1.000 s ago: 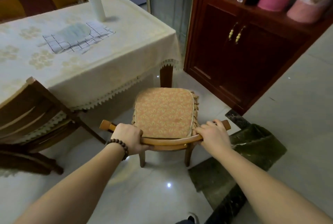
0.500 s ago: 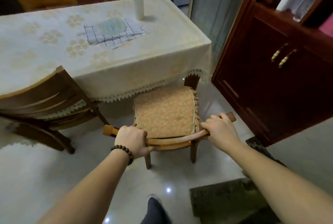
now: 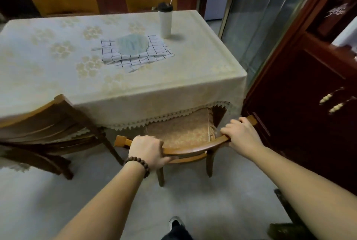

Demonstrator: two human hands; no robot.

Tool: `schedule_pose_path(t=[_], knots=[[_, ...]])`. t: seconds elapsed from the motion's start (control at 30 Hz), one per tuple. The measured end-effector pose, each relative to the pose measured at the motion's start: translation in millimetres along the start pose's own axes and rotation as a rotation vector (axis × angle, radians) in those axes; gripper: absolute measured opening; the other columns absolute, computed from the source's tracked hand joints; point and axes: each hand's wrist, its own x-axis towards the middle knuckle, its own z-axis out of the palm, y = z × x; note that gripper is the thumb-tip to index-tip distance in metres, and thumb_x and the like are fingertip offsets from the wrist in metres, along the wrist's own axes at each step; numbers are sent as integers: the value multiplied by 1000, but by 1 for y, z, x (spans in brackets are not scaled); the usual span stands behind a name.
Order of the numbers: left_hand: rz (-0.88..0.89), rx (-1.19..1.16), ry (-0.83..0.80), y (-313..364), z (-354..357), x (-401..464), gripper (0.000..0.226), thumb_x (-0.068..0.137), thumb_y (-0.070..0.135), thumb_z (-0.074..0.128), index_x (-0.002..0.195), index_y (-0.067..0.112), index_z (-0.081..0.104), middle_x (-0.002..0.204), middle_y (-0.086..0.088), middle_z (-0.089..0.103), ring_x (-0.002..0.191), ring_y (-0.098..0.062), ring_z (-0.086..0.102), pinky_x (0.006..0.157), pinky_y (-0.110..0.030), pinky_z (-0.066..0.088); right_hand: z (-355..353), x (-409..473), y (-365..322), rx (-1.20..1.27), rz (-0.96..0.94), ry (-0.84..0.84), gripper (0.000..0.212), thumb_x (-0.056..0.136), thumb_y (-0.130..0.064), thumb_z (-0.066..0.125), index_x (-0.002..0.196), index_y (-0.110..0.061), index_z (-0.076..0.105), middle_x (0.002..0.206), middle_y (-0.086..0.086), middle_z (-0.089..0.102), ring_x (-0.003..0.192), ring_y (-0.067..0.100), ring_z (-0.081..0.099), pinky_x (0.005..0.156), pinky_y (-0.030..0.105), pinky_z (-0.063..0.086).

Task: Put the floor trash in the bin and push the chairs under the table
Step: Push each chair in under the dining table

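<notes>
At lower centre, the chair point(image 3: 179, 133) is gripped by its stiff curved back rail, left hand point(image 3: 148, 151) and right hand point(image 3: 240, 133) curled round opposite ends; solid weight is judged

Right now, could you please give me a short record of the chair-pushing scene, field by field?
left hand: left hand grips the cushioned chair by its curved backrest rail
right hand: right hand grips the same rail near its right end
chair position: seat partly under the tablecloth fringe
second chair: slatted wooden chair on the left, angled beside the table
on table: white tumbler, checked cloth
</notes>
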Motion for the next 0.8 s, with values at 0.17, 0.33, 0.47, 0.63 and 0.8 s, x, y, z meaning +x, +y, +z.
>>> schedule_pose_path(t=[0.17, 0.33, 0.47, 0.63, 0.8], knots=[[-84, -55, -27, -11, -5, 42, 58, 74, 83, 36, 73, 27, 52, 77, 6, 58, 76, -17, 60, 65, -31, 43, -9, 63, 27, -13, -97, 57, 33, 44, -27, 87, 60, -25, 59, 57, -6, 55, 65, 21, 57, 75, 34, 32], [-129, -72, -63, -28, -11, 84, 52, 75, 77, 43, 75, 27, 58, 74, 8, 57, 74, -17, 61, 67, -30, 51, -11, 113, 46, 1, -131, 36, 24, 56, -29, 83, 66, -24, 61, 65, -4, 60, 74, 23, 58, 76, 37, 39], [-113, -33, -61, -32, -17, 126, 50, 74, 76, 46, 74, 26, 55, 76, 7, 61, 74, -18, 62, 64, -31, 46, -2, 142, 70, 32, -107, -15, 17, 83, -39, 62, 95, -26, 63, 97, -5, 63, 103, 21, 50, 94, 37, 29], [-139, -17, -51, -15, -18, 174, 60, 72, 83, 40, 83, 27, 61, 82, 6, 62, 80, -19, 62, 70, -33, 44, 10, 174, 113, 40, -100, -42, 13, 84, -36, 61, 94, -28, 60, 97, -6, 60, 104, 20, 49, 95, 36, 28], [-176, -23, -74, 11, -27, 220, 51, 76, 76, 46, 84, 28, 57, 87, 5, 62, 83, -19, 60, 74, -35, 44, 26, 206, 159, 87, -91, -39, 10, 80, -29, 65, 89, -29, 61, 92, -7, 60, 100, 19, 50, 96, 35, 26]])
